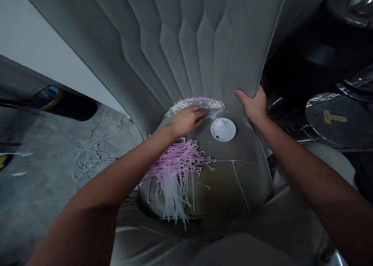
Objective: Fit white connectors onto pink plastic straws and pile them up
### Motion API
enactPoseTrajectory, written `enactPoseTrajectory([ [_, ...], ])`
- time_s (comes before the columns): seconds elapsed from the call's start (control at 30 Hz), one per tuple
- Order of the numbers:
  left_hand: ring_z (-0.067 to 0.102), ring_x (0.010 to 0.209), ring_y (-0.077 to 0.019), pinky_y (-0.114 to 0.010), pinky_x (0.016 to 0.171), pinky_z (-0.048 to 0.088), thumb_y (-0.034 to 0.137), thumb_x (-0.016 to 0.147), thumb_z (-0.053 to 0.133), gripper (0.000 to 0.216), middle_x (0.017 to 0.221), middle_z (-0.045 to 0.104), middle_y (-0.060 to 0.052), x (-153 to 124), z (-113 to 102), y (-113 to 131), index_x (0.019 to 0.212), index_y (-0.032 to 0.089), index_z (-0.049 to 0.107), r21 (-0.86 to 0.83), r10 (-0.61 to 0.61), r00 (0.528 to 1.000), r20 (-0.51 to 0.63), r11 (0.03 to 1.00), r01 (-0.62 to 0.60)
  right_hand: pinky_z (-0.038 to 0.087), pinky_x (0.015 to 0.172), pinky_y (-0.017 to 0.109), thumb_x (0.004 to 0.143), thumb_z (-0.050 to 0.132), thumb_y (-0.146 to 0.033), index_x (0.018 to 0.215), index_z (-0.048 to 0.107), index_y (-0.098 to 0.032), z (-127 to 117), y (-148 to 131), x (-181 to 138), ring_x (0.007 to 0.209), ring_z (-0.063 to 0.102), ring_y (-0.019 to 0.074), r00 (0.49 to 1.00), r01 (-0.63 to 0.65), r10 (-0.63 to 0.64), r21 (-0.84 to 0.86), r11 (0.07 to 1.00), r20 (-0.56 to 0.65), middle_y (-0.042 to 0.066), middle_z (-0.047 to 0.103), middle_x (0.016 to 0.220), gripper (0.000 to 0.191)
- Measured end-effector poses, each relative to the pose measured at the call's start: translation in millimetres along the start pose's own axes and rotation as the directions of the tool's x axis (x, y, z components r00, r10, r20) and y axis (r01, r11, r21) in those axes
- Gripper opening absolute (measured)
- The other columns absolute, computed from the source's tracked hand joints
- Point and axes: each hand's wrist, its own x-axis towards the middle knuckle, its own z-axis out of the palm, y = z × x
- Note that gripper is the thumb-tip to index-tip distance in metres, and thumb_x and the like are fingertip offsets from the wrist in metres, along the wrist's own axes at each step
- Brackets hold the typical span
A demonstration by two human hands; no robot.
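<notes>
My left hand point(186, 121) lies over the back of a grey upholstered seat point(224, 192), its fingers closed on a slim pale tool point(212, 113), perhaps a small cutter. Around it lie tiny white plastic offcuts point(180, 105). Just below my fingertips sits a small white round lid point(223, 129). A heap of long pink and white plastic cable ties point(175, 172) spreads across the seat under my left forearm. My right hand point(253, 106) grips the edge of the pleated grey backrest point(186, 44), away from the ties.
Coiled white cable point(99, 149) lies on the concrete floor left of the chair. A dark cylinder with a gold rim point(55, 100) is beyond it. Shiny round metal lids point(335, 120) stand on the right, one bearing a tan label.
</notes>
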Motion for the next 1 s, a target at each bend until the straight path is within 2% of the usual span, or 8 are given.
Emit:
enactPoseTrajectory([
  [0.17,0.061,0.098,-0.0204,-0.032,0.086,0.046,0.034,0.096,0.041,0.035,0.102,0.067,-0.008,28.0,8.6,-3.1,0.116,0.022,0.067,0.103,0.133,0.989,0.06,0.985,-0.139,0.051,0.092,0.043,0.072,0.071,-0.053,0.116,0.059,-0.016,-0.3,-2.7,-0.3,0.103,0.064,0.0251,0.999,-0.027,0.029,0.054,0.998,-0.023,0.011,0.068,0.114,0.059],
  [0.33,0.061,0.086,-0.0204,-0.033,0.075,0.045,0.035,0.097,0.041,0.034,0.092,0.066,-0.008,36.0,4.8,3.1,0.109,0.021,0.07,0.286,0.244,0.964,0.105,0.921,-0.265,0.052,0.087,0.047,0.067,0.074,-0.054,0.113,0.062,-0.019,-1.2,-4.2,-0.9,0.095,0.066,0.0273,0.997,-0.056,0.059,0.094,0.994,-0.038,0.01,0.071,0.104,0.059],
  [0.43,0.061,0.082,-0.0199,-0.033,0.073,0.044,0.034,0.098,0.039,0.035,0.091,0.067,-0.009,36.7,3.8,6.0,0.106,0.019,0.07,0.388,0.277,0.951,0.139,0.868,-0.31,0.052,0.085,0.048,0.067,0.073,-0.058,0.111,0.062,-0.02,-1.5,-4.7,-1.6,0.093,0.066,0.0276,0.998,-0.061,0.064,0.096,0.993,-0.028,0.01,0.07,0.102,0.058],
  [0.73,0.063,0.09,-0.0201,-0.031,0.077,0.046,0.033,0.098,0.037,0.034,0.097,0.067,-0.008,40.5,0.4,7.0,0.104,0.017,0.067,0.3,0.196,0.957,0.213,0.919,-0.255,0.053,0.082,0.046,0.068,0.072,-0.059,0.108,0.063,-0.019,-2.6,-8.3,-2.1,0.092,0.067,0.0293,0.996,-0.086,0.086,0.049,0.995,-0.014,0.011,0.071,0.098,0.057],
  [0.87,0.064,0.091,-0.0195,-0.029,0.075,0.046,0.032,0.093,0.044,0.028,0.101,0.068,-0.007,47.4,-3.1,10.6,0.102,0.018,0.066,0.213,0.095,0.963,0.251,0.965,-0.15,0.053,0.084,0.046,0.069,0.072,-0.058,0.107,0.063,-0.02,-2.8,-9.3,-1.8,0.093,0.067,0.0293,0.995,-0.101,0.101,0.067,0.993,0.004,0.011,0.07,0.099,0.055],
  [1.0,0.063,0.08,-0.0164,-0.025,0.069,0.043,0.033,0.086,0.051,0.025,0.096,0.071,-0.004,54.7,-4.3,11.3,0.099,0.019,0.067,0.12,-0.06,0.947,0.317,0.993,0.022,0.052,0.084,0.047,0.068,0.072,-0.058,0.106,0.063,-0.02,-2.5,-9.2,-1.8,0.091,0.067,0.0285,0.995,-0.1,0.101,0.076,0.992,-0.001,0.01,0.071,0.096,0.055],
])
